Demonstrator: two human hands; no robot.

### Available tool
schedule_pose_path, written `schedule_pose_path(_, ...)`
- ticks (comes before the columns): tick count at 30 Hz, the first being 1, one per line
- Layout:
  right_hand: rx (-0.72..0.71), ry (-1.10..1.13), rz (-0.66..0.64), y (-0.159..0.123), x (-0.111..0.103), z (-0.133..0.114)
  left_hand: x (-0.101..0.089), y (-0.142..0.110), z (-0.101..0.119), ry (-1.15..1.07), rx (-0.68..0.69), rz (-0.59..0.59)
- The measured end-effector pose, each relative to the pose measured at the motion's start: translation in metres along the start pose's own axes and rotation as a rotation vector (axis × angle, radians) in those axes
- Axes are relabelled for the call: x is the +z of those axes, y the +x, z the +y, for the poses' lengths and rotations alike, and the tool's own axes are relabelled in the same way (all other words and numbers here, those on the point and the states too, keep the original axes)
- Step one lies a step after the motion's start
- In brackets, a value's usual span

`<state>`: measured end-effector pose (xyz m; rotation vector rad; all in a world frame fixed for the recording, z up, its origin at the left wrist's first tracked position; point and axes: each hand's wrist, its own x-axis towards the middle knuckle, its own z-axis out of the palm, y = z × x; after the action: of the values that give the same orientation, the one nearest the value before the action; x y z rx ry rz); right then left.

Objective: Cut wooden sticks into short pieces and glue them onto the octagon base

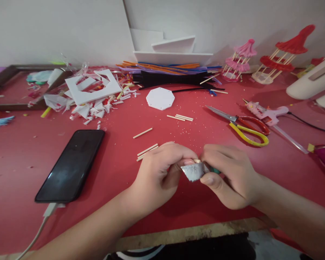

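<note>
My left hand (159,173) and my right hand (230,177) meet just above the red table (119,159), near its front edge. The right hand is closed on a craft knife (193,172) with a grey metal blade and a green handle that barely shows. The left hand pinches a small wooden stick (196,161) against the blade; only its tip shows. Short wooden sticks (147,150) lie right behind the left hand, with more sticks (180,117) farther back beside a white foam octagon (160,98).
A black phone (72,166) on a white cable lies at the left. Scissors (243,126) and a pink glue gun (268,115) lie at the right. Foam scraps (92,94), a pipe-cleaner pile (173,74) and pagoda models (281,57) line the back.
</note>
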<state>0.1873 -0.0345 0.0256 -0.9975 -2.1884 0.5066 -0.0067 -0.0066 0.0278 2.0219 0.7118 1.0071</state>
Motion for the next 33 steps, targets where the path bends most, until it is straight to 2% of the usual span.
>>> schedule_pose_path(8,0.004,0.020,-0.008,0.000,0.001,0.000,-0.001,0.000,0.000,0.023,0.001,-0.008)
schedule_pose_path(15,0.027,-0.101,0.022,0.002,-0.001,0.005,-0.001,-0.001,-0.003,0.039,0.019,0.020)
schedule_pose_path(19,0.125,-0.216,0.176,0.004,-0.009,0.016,0.001,0.000,0.000,-0.018,0.055,0.014)
schedule_pose_path(22,0.095,-0.186,0.272,0.006,-0.013,0.016,0.001,0.000,0.000,-0.024,-0.052,0.070)
schedule_pose_path(26,0.050,-0.129,0.138,0.005,-0.006,0.008,0.002,0.001,-0.003,-0.012,-0.101,0.158)
schedule_pose_path(29,0.054,-0.105,0.042,0.003,0.000,0.005,0.002,0.000,-0.004,0.011,-0.093,0.136)
schedule_pose_path(33,0.039,-0.100,0.023,0.002,0.002,0.003,0.001,-0.001,-0.004,-0.004,-0.101,0.128)
